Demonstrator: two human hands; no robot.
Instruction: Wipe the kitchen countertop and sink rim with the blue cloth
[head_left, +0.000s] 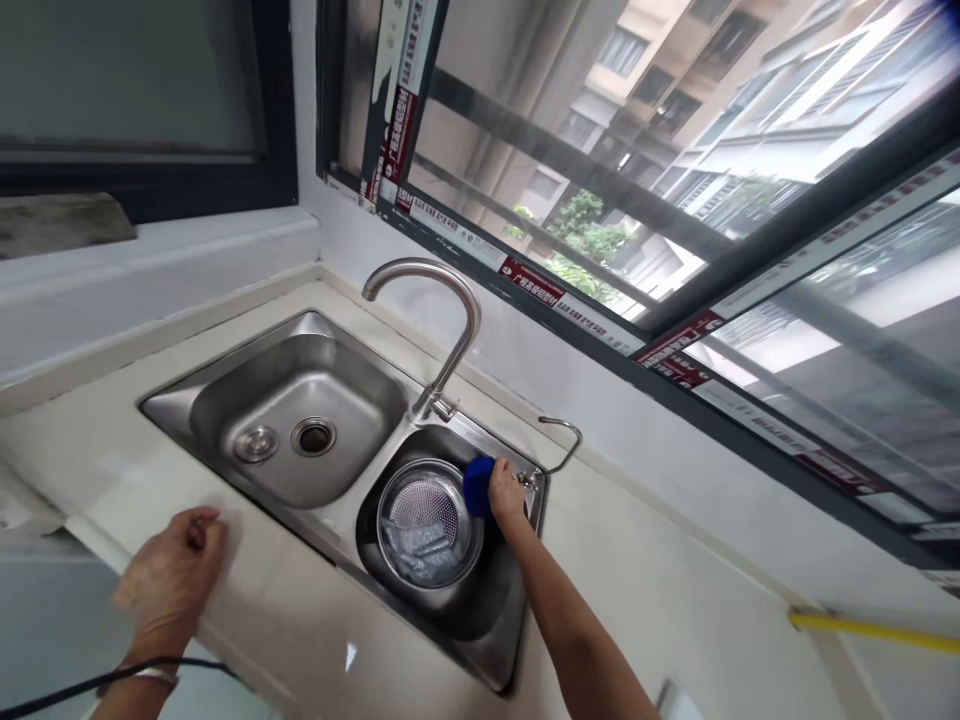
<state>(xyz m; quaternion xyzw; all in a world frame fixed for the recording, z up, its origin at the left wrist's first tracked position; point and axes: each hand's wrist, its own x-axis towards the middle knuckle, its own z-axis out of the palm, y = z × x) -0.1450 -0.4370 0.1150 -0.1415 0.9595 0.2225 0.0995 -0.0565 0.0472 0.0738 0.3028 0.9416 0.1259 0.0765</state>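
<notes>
My right hand grips a blue cloth over the right basin, close to the back rim and the small thin tap. Below the cloth, a round metal strainer with fine holes sits in the right basin. Clear crumpled plastic packaging lies in the strainer. My left hand hovers by the counter's front edge, its fingers curled closed with nothing visible in them.
A tall curved faucet rises between the two basins. In the left basin, a metal drain plug lies beside the drain hole. The window frame borders the back. A black cord crosses my left wrist. A yellow pipe runs at far right.
</notes>
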